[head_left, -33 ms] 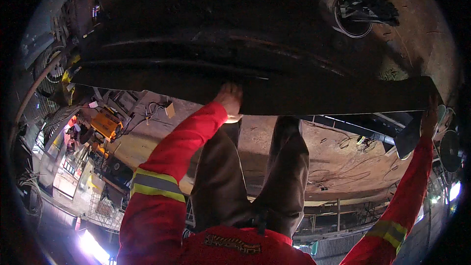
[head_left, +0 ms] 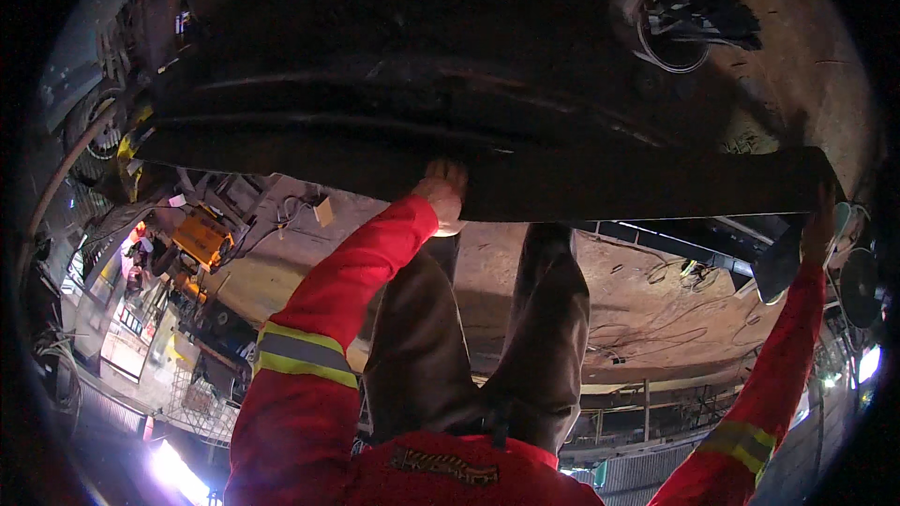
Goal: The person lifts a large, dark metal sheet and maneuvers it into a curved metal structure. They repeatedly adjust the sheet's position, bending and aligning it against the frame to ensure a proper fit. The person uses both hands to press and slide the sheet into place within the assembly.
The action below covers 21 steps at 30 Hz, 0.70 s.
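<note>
Gripping the near edge of a long dark plank (head_left: 600, 183), the left hand (head_left: 441, 189) had its fingers curled up and over that edge, so the fingertips were hidden on top. The right hand (head_left: 817, 225) was at the plank's far right end; whether its fingers were wrapped round the end or only pressed against it could not be told, as the corner lay in shadow. The plank ran left to right across the view, its long axis crosswise to both red sleeves, and lay just beyond the knuckles, above the person's brown trousers (head_left: 487, 337). The left hand held nearer the middle, the right at the end. It looked flat, thick and nearly black, with a dull worn face. Beyond it sat a white coil of cable (head_left: 670, 33) on rusty brown ground (head_left: 797, 84).
</note>
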Available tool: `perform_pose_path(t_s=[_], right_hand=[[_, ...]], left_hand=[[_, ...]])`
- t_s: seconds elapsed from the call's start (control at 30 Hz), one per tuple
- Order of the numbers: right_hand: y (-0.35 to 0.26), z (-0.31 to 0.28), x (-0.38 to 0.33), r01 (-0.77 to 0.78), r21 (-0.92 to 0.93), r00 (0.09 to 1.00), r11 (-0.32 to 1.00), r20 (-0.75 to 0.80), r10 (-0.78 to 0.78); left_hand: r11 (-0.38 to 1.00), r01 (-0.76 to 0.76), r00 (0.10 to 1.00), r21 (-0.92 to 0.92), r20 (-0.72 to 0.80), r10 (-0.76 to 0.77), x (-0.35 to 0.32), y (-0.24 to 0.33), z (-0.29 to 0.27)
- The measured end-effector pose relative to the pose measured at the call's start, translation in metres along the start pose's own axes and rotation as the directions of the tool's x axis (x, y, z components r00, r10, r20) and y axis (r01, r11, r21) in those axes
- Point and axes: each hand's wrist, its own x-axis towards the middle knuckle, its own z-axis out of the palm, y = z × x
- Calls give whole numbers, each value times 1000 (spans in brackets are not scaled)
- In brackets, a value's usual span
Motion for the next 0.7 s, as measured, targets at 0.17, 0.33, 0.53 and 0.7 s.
perform_pose_path(t_s=[0.17, 0.33, 0.53, 0.7], right_hand=[[-44, -21, -25, -178, -36, 982, 983, 63, 180], [-22, -31, -49, -10, 88, 997, 996, -78, 17], [-86, -92, 25, -216, 140, 860, 966, -441, 256], [-77, -81, 21, -239, -47, 882, 970, -429, 196]], left_hand=[[998, 59, 993, 26, 104, -62, 4, 10, -21], [999, 48, 980, 15, 195, -50, 9, 7, -21], [999, -16, 999, -50, -53, 13, 3, 19, -15], [988, -42, 999, -145, -28, 38, 25, 63, -33]])
